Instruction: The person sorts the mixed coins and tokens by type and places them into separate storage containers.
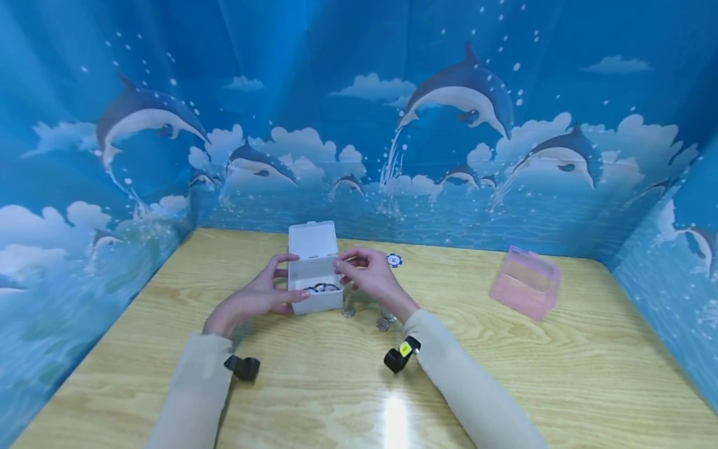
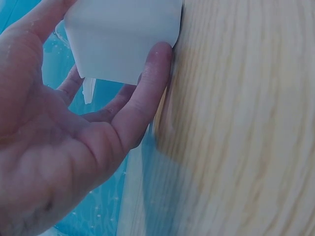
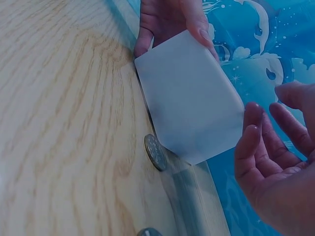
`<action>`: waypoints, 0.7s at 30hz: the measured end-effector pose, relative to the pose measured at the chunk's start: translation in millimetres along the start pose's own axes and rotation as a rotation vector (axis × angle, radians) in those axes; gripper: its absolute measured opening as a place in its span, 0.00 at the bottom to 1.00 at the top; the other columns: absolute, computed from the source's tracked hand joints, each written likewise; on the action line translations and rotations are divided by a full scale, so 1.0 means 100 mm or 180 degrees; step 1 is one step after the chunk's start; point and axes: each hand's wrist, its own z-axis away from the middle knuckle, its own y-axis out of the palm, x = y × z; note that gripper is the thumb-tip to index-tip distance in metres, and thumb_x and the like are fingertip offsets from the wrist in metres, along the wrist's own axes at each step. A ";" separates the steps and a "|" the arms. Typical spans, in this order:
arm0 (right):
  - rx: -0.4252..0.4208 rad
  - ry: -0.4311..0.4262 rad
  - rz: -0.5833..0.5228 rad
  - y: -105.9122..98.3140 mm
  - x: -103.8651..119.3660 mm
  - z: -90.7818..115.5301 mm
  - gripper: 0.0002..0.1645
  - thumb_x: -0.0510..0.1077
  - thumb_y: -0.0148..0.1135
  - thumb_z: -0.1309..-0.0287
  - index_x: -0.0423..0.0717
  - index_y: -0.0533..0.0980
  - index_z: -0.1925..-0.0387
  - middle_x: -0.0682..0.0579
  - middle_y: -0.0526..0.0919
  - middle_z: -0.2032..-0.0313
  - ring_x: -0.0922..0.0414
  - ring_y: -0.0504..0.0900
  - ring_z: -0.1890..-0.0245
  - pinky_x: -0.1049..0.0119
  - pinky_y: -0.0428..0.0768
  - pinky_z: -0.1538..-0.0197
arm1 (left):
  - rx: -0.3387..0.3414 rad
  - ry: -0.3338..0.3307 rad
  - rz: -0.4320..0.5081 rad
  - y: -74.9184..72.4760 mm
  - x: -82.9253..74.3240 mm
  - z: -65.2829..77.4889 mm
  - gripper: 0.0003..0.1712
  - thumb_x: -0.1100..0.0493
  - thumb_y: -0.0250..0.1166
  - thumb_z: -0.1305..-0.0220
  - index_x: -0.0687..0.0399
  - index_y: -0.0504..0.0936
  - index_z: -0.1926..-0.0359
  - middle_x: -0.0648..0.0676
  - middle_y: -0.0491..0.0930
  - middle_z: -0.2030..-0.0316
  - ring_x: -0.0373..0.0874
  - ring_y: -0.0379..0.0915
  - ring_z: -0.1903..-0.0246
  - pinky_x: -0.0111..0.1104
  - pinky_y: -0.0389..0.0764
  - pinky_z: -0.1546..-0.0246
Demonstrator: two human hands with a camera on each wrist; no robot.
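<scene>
A small white plastic box (image 1: 316, 304) stands on the table with its lid (image 1: 312, 239) tipped back. Several round, dark-rimmed pieces (image 1: 322, 287) lie inside it. My left hand (image 1: 263, 296) grips the box at its left side, thumb over the front edge and fingers towards the back; in the left wrist view, fingertips press on the white wall. At the box's right edge is my right hand (image 1: 370, 272), its fingers loosely bent, with nothing showing between thumb and fingers in the right wrist view. A silver coin (image 3: 155, 152) lies beside the box.
More silver coins (image 1: 382, 324) lie to the right, near my right wrist. A blue and white poker chip (image 1: 394, 260) is behind my right hand. A pink see-through box (image 1: 526, 284) sits at the right. A dolphin-print curtain (image 1: 359, 125) borders the wooden table (image 1: 314, 386).
</scene>
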 end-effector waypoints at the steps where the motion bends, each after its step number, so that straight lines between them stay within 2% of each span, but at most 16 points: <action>1: 0.0008 0.0008 -0.0015 0.00 0.00 0.00 0.17 0.50 0.67 0.32 0.47 0.82 0.48 0.46 0.88 0.55 0.58 0.88 0.65 0.63 0.86 0.62 | -0.0003 -0.0002 -0.0005 0.00 0.00 0.00 0.57 0.50 0.74 0.37 0.36 0.43 0.21 0.64 0.51 0.24 0.65 0.71 0.35 0.45 0.89 0.49; 13: 0.0088 0.0016 -0.0153 -0.06 0.02 0.03 0.16 0.49 0.65 0.31 0.47 0.81 0.47 0.45 0.87 0.53 0.52 0.89 0.60 0.50 0.89 0.54 | -0.0021 0.0007 -0.0030 0.00 -0.01 0.01 0.56 0.50 0.74 0.37 0.36 0.43 0.21 0.64 0.52 0.24 0.65 0.72 0.36 0.45 0.89 0.49; 18: 0.0102 -0.0003 -0.0040 -0.11 0.01 0.04 0.17 0.52 0.64 0.30 0.49 0.81 0.46 0.43 0.87 0.51 0.54 0.89 0.59 0.46 0.88 0.53 | -0.0034 -0.0004 -0.0039 0.01 -0.01 0.01 0.57 0.50 0.74 0.37 0.36 0.43 0.21 0.64 0.51 0.24 0.66 0.72 0.36 0.45 0.89 0.49; 21: 0.0094 -0.0112 0.0099 -0.15 0.00 0.06 0.19 0.53 0.65 0.31 0.48 0.80 0.45 0.43 0.87 0.51 0.48 0.89 0.56 0.44 0.87 0.53 | -0.0043 -0.0024 -0.0070 0.02 -0.02 0.02 0.56 0.50 0.74 0.37 0.36 0.43 0.21 0.65 0.51 0.24 0.66 0.71 0.35 0.45 0.89 0.49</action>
